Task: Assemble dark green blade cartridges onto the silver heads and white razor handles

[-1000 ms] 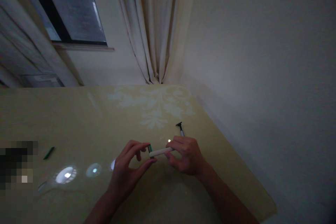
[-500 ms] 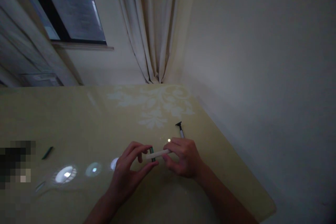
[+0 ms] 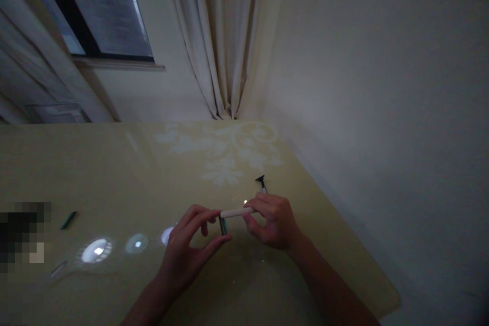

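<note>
We see the left hand [image 3: 191, 244] pinching a green cap [image 3: 223, 225] just below the left end of the white handle [image 3: 237, 212], gripped crosswise by the right hand [image 3: 273, 221].

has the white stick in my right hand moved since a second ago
Yes. The white stick in the right hand sits slightly higher and flatter, closer to the black razor lying on the table. The left hand pinches a small green piece.

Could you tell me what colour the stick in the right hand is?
The stick looks white, seen in the head view.
</note>
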Available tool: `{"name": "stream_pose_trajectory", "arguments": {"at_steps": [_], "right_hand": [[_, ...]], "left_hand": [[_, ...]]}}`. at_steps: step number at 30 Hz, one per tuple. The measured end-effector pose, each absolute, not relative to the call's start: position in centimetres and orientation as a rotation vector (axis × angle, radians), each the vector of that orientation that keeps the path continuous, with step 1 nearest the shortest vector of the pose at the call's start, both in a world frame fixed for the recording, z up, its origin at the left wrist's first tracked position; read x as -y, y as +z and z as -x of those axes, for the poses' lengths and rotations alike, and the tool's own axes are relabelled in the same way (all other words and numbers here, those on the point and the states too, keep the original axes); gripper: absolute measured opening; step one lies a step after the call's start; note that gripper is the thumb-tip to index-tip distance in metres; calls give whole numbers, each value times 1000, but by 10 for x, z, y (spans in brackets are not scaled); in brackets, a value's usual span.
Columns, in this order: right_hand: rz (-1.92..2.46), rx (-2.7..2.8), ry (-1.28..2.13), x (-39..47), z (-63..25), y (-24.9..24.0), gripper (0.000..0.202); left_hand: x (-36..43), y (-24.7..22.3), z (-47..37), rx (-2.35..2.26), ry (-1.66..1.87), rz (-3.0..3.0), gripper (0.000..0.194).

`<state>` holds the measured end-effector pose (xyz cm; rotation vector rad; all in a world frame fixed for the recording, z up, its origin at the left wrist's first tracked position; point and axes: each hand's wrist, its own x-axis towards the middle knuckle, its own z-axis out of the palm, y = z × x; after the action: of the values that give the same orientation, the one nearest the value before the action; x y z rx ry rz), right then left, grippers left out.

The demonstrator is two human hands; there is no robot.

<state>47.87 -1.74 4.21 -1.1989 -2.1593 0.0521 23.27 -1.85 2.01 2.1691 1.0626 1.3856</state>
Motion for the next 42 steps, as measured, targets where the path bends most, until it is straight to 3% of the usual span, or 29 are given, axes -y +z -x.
{"name": "stream_pose_trajectory", "arguments": {"at_steps": [42], "right_hand": [[1130,2237,28,22,-477,46,27]], "left_hand": [[18,25,-232,-1074,1395,-2192,30]]}}
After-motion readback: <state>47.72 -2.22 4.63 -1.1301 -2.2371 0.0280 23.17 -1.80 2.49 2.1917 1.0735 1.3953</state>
